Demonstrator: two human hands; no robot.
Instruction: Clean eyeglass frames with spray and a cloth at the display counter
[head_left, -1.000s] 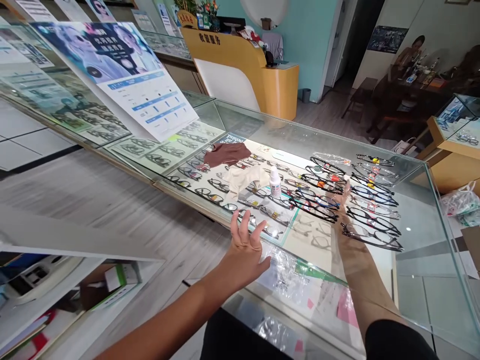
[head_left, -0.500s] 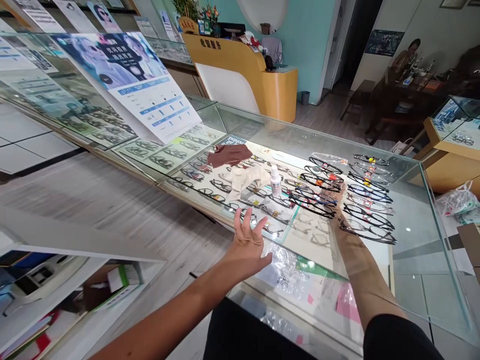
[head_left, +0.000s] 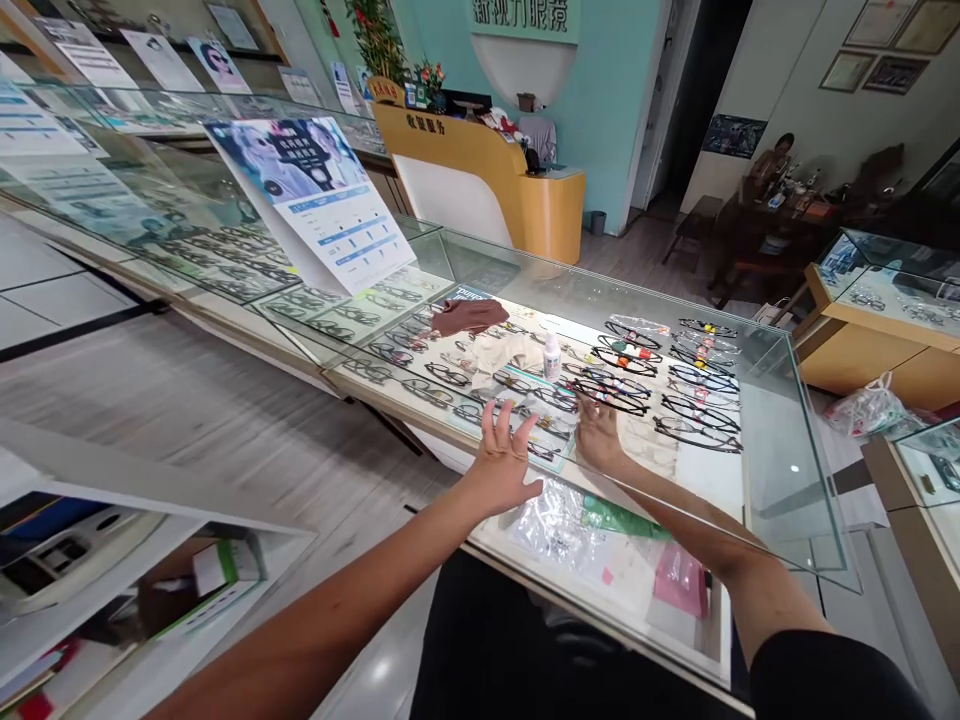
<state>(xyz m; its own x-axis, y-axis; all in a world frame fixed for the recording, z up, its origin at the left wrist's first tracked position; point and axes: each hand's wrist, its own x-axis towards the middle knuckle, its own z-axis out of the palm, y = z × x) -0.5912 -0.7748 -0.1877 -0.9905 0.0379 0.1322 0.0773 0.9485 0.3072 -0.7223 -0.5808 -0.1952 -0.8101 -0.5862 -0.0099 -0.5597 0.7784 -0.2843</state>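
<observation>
My left hand [head_left: 504,468] rests on the front edge of the glass display case [head_left: 420,436], its fingers spread and nothing in them. My right hand [head_left: 598,438] is inside the case under the glass top. Its fingers reach the near end of a column of dark-framed eyeglasses [head_left: 622,395]; the fingertips are partly hidden, so I cannot tell if they grip a pair. Just behind that hand stands a white spray bottle [head_left: 552,357]. Left of the bottle lie a crumpled cream cloth [head_left: 504,354] and a brown cloth [head_left: 469,316]. A second column of eyeglasses [head_left: 699,437] is to the right.
A tilted calendar [head_left: 352,225] stands on the counter at the left. Below the case, an open drawer holds clear plastic bags [head_left: 559,525] and a pink packet [head_left: 681,580]. White shelves [head_left: 150,480] stand at lower left. A person [head_left: 770,168] sits at the far right.
My right hand has moved left and nearer inside the case, from between the two eyeglass columns to beside the bottle. My left hand stays at the edge. The view has shifted.
</observation>
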